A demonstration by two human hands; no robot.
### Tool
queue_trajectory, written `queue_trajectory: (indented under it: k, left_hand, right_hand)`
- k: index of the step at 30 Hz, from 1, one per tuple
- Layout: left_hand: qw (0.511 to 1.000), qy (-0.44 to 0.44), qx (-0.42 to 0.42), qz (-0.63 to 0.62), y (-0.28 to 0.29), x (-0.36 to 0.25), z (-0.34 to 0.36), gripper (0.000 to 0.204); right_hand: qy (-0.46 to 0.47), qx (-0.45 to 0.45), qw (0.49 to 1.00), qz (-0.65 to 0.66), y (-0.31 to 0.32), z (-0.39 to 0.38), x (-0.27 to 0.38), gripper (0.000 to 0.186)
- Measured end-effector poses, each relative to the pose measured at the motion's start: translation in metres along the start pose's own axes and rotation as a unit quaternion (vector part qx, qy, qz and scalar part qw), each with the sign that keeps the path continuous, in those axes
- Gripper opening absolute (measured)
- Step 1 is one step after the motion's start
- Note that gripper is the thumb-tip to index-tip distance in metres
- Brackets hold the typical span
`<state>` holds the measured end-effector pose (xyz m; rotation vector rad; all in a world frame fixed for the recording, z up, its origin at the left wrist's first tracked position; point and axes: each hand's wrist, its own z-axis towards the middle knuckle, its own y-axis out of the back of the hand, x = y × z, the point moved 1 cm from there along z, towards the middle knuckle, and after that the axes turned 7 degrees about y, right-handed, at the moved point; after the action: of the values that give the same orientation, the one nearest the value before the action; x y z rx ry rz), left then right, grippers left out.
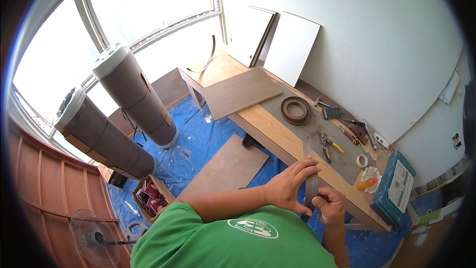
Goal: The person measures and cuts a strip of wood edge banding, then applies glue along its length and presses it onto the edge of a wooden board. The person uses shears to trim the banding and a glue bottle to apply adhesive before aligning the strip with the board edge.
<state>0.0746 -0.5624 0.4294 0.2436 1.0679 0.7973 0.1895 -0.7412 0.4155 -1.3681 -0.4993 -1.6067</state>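
Between my hands, in front of the wooden workbench (267, 126), is a grey-brown strip of edge banding (311, 184). My left hand (293, 181) is curled round it, fingertips at its far edge and thumb lower down. My right hand (331, 205) pinches the strip near its lower part, thumb against it. The upper end of the strip rises pale and blurred above my left fingers. Its lower end is partly hidden by my hands. On the bench beyond lies a coil of brown edge banding (284, 111), near a wood-grain board (240, 93).
Pliers (324, 139), a hammer (322, 102), a phone (332, 113) and a tape roll (362, 161) lie on the bench. A teal case (379, 188) stands at its right end. White panels (291, 47) lean on the wall. Two wrapped cylinders (141, 98) stand left; a fan (96, 238) is lower left.
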Motion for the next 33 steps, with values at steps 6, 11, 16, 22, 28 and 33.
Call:
queue_trajectory:
  k: [6,11,16,22,28,33]
  left_hand:
    - [0.999,0.048,0.015,0.008,0.005,0.002,0.006,0.103]
    - [0.982,0.164,-0.001,-0.089,0.016,0.01,0.007,0.095]
    - [0.996,0.066,-0.009,-0.052,0.017,0.017,0.011,0.094]
    - [0.998,0.051,0.008,-0.042,0.011,0.012,0.006,0.096]
    - [0.988,0.116,0.045,-0.094,0.004,0.007,0.003,0.093]
    - [0.988,0.129,-0.021,-0.079,0.017,0.014,0.006,0.087]
  right_hand:
    - [0.025,-0.032,0.998,0.046,0.001,0.001,-0.004,0.03]
    - [-0.081,0.036,0.994,-0.059,0.004,-0.004,-0.007,0.023]
    - [-0.069,0.033,0.991,-0.108,0.003,-0.009,-0.009,0.014]
    - [0.002,0.049,0.985,-0.168,0.001,-0.004,-0.007,0.013]
    - [-0.033,0.008,0.995,-0.09,-0.001,-0.002,-0.005,0.014]
    - [-0.12,0.019,0.99,-0.066,0.004,-0.01,-0.004,0.012]
